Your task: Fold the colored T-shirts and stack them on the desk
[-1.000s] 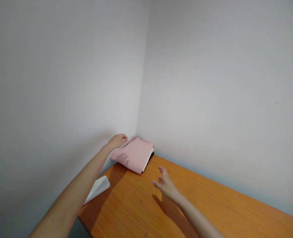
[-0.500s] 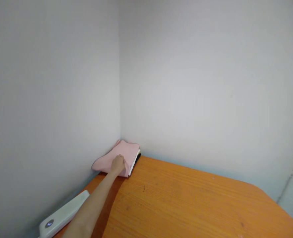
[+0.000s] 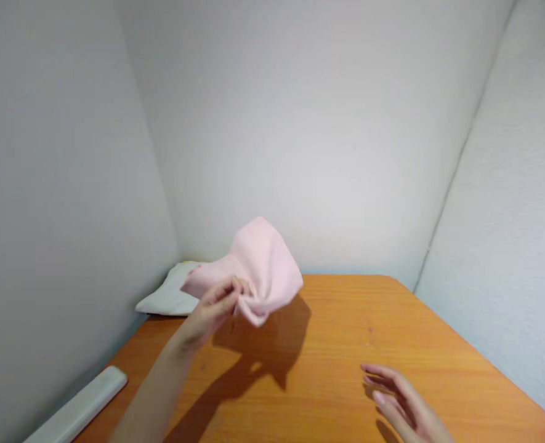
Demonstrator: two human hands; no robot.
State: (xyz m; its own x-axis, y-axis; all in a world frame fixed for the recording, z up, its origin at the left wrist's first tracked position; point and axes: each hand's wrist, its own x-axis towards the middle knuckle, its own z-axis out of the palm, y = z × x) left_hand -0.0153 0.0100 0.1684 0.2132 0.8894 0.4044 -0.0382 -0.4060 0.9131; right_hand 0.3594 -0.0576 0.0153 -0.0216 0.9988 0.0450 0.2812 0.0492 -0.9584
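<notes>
On the orange table (image 3: 438, 344), nearest edge, the right hand (image 3: 404, 403) hovers w/ fingers spread, holding nothing. A bit further in, the left hand (image 3: 217, 307) pinches the pink cloth (image 3: 258, 271) shut, lifted clear above the table, bunched and not yet spread. Back corner of the table: white folded cloth (image 3: 170, 296) lies untouched. Left edge: a pale bar (image 3: 78, 406).

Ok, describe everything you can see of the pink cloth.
The pink cloth is pale, soft-looking fabric, bunched and partly unfolded, lifted clear of the orange wooden table, where it casts a shadow. The left hand pinches its lower edge between thumb and fingers; nothing else touches it. It hangs in front of the whitish folded cloth in the corner.
</notes>
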